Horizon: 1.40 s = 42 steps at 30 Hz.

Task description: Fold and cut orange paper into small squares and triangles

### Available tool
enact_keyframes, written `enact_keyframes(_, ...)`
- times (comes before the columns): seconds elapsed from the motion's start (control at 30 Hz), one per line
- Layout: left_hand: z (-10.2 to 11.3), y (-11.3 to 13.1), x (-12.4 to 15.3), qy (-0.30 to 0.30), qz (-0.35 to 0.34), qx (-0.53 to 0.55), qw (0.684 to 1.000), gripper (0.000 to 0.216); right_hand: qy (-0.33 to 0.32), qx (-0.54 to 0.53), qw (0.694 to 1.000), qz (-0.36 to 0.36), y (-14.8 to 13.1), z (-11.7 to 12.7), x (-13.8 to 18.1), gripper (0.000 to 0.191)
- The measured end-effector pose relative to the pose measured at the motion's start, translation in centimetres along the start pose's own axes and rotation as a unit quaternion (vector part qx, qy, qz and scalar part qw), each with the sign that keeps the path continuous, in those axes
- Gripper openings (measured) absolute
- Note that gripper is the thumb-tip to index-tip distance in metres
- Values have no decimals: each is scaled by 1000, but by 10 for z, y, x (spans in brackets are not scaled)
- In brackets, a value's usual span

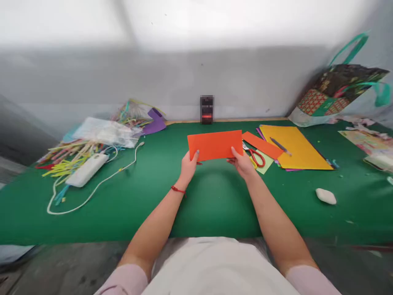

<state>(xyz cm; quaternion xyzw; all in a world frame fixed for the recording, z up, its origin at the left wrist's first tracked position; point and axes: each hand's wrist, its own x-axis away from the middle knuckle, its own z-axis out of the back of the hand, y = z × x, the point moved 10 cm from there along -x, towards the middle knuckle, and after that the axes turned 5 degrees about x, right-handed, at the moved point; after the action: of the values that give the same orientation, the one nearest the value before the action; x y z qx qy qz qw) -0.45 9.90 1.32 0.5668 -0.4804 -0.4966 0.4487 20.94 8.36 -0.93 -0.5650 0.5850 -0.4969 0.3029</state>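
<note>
Both my hands hold up a rectangular sheet of orange paper [215,144] above the green table. My left hand [189,165] grips its lower left corner, thumb in front and fingers behind. At the lower right corner, my right hand [242,162] pinches it the same way. Just beyond my right hand lie scissors with red handles [260,159], partly hidden, on a pale green piece of paper [267,164]. An orange paper strip [263,144] rests beside them, overlapping a stack of yellow paper [302,147] with a pen [280,145] on top.
On the left are a white power bank [87,170], a white cable [101,183], colourful strips [72,164] and a plastic bag [106,132]. A purple paper piece [156,123] lies behind. A white oval object [326,196] and a patterned bag [325,100] are on the right.
</note>
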Motion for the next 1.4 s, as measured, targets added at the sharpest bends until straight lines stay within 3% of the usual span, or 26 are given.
enact_keyframes(0.23,-9,-6,-4,-99,66,21,993,58,-42,26,999,-1,-9,-1,2,23)
enact_keyframes(0.57,-12,-10,1,-89,76,64,991,54,-74,-23,995,68,-14,-16,4,33)
enact_keyframes(0.63,-29,-16,9,-143,83,56,985,54,-83,-14,993,77,-12,-21,2,35)
enact_keyframes(0.73,-63,-25,29,-289,76,-3,954,46,-17,-4,996,85,-12,-3,-5,37)
enact_keyframes(0.77,-71,-26,35,-327,63,-23,943,46,11,-3,996,87,-13,6,-7,37)
enact_keyframes(0.83,-73,-25,36,-343,24,-64,937,51,40,9,996,82,-15,19,-10,38)
enact_keyframes(0.93,-47,-12,16,-243,-46,-119,962,67,12,55,997,60,-15,18,-9,38)
enact_keyframes(1.03,-26,11,5,-189,-112,-122,968,72,-83,123,988,45,-12,-3,-1,40)
enact_keyframes(1.17,-31,39,18,-235,-219,-193,927,30,-137,157,977,42,-9,-19,9,46)
enact_keyframes(1.3,-41,53,35,-227,-314,-297,873,25,-143,168,975,40,-9,-21,11,51)
enact_keyframes(1.4,-49,53,43,-241,-346,-353,835,28,-143,169,974,44,-10,-21,11,52)
